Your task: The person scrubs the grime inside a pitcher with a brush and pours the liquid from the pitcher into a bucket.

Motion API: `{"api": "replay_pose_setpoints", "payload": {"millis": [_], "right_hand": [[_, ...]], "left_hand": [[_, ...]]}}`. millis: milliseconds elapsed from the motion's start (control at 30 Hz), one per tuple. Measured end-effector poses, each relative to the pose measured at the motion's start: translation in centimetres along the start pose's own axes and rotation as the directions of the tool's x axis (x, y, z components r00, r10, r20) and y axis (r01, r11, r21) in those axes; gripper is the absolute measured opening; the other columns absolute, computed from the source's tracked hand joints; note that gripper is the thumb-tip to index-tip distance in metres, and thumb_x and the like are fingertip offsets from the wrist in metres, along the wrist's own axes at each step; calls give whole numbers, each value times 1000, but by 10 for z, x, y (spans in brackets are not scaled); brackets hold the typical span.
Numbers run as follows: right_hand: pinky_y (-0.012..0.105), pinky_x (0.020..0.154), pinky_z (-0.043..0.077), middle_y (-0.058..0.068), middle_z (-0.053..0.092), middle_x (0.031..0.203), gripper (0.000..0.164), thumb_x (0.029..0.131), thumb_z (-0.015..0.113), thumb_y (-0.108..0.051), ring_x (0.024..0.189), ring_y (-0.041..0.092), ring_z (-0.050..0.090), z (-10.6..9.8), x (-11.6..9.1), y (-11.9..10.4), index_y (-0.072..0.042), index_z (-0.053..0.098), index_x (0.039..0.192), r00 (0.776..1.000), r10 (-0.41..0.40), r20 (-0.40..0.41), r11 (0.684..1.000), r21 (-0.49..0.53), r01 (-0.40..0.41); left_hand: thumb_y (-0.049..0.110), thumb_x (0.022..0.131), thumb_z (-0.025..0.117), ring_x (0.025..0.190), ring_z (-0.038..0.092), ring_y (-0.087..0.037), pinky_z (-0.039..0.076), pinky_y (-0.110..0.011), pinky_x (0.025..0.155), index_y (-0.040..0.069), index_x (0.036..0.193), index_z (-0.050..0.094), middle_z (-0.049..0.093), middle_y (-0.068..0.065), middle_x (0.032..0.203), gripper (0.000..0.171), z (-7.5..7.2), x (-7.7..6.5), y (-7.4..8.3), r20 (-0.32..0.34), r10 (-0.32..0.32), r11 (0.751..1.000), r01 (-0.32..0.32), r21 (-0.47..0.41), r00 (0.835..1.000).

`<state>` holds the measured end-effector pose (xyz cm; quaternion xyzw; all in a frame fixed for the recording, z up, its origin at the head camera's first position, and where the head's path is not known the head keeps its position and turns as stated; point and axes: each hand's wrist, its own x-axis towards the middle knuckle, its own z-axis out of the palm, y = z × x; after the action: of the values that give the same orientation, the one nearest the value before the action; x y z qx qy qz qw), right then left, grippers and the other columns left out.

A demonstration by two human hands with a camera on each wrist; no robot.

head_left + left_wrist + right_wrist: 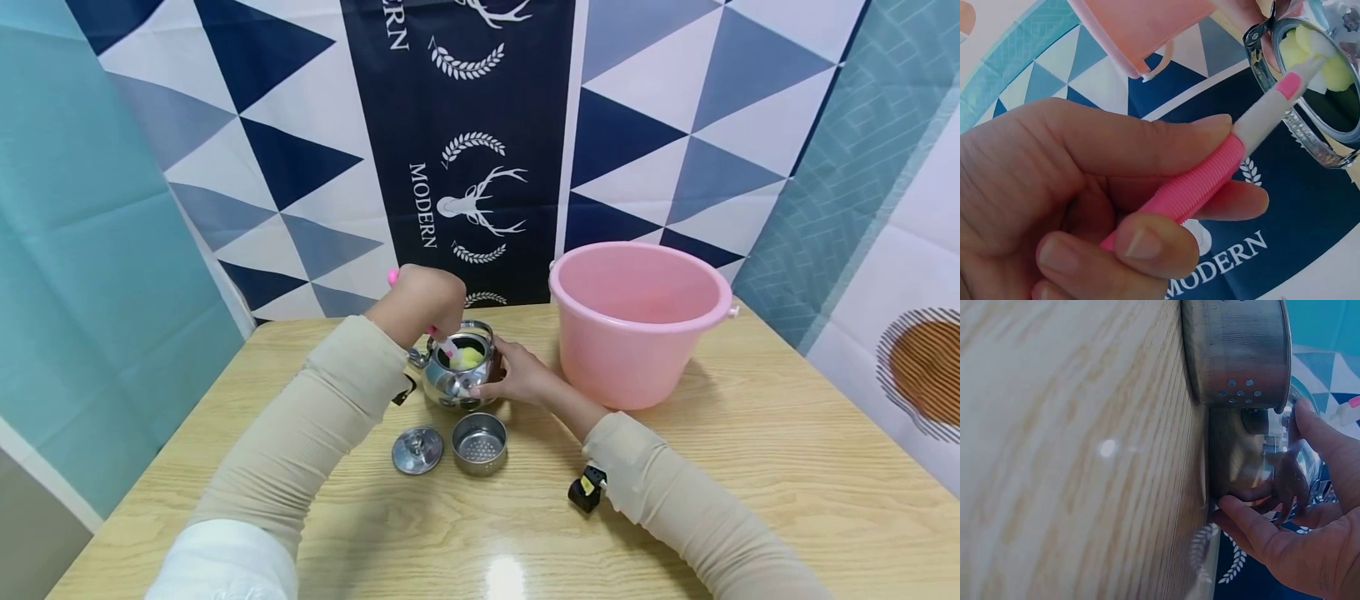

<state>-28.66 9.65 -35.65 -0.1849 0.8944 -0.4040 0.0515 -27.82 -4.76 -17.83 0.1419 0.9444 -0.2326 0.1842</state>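
Left hand (1091, 206): pinched brush (1200, 181) by ribbed pink handle | Brush: yellow-and-white sponge head (468, 358) sat inside open metal kettle (450, 385) | Right hand (522, 377): gripped kettle's rounded, shiny side | Kettle: stood on wood-grain table (420, 533) | Near: perforated strainer (480, 447) beside knobbed lid (412, 457); tapered pink bucket (622, 358), right

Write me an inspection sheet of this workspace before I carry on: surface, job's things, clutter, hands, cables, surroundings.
Surface: wood-grain table, bright glare spot toward the near side.
Job's things: kettle, uncovered; pink-handled brush, its yellow head in the kettle's mouth.
Clutter: lid and strainer side by side in front of the kettle; pink bucket to the right.
Hands: left hand grips the brush; right hand holds the kettle's side.
Cables: nothing seen.
Surroundings: patterned backdrop behind the table.
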Motion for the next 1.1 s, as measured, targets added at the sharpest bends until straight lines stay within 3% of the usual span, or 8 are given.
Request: {"api": "replay_pose_setpoints", "payload": {"millis": [133,233,333,467,767,933,1100], "right_hand": [[49,113,25,23,34,151,103,76,84,-34,140,36,31,1,1,0,0,24,152,1000,0,1,1000,-11,0],[49,112,26,24,33,151,103,76,85,-34,140,37,31,2,1,0,1,24,152,1000,-11,-1,1000,-12,11],[49,113,25,24,31,152,103,76,85,-33,140,37,30,2,0,-1,1,24,152,1000,-10,-6,1000,-4,10],[48,112,26,24,33,152,102,76,85,-33,140,37,31,3,0,-1,-1,25,152,1000,-20,-9,1000,-8,20],[49,111,28,23,40,147,102,75,85,-33,137,37,35,4,1,0,-4,26,153,999,-36,-15,999,-13,35],[48,109,32,22,47,141,99,75,85,-30,132,35,42,3,1,1,-3,29,152,998,-69,-16,998,-14,68],[47,111,30,22,44,145,102,76,85,-29,135,34,38,2,1,2,-2,25,153,998,-61,-6,998,2,61]], "left_hand": [[15,83,67,83,47,-18,37,-39,78,18,75,60,52,3,86,11,0,-2,1,-14,-21,999,22,33,1000],[20,87,66,85,49,-19,38,-40,80,19,85,66,55,2,91,2,2,-2,1,-39,-31,998,33,60,999],[23,89,63,82,51,-18,40,-38,77,18,95,68,58,3,93,9,5,-1,-1,-80,-44,996,50,74,996],[23,89,62,78,53,-18,42,-36,72,16,95,68,59,2,91,10,9,2,-3,-157,-49,994,64,91,986],[17,85,61,64,48,-13,42,-31,56,17,86,67,55,3,73,6,13,9,1,-346,51,984,12,179,937],[26,83,69,66,53,-14,49,-33,59,17,84,68,57,3,72,9,13,8,7,-373,108,976,-27,217,922],[35,81,75,66,55,-14,52,-33,61,17,86,70,60,4,72,19,14,5,11,-394,166,966,-69,250,904]]}}
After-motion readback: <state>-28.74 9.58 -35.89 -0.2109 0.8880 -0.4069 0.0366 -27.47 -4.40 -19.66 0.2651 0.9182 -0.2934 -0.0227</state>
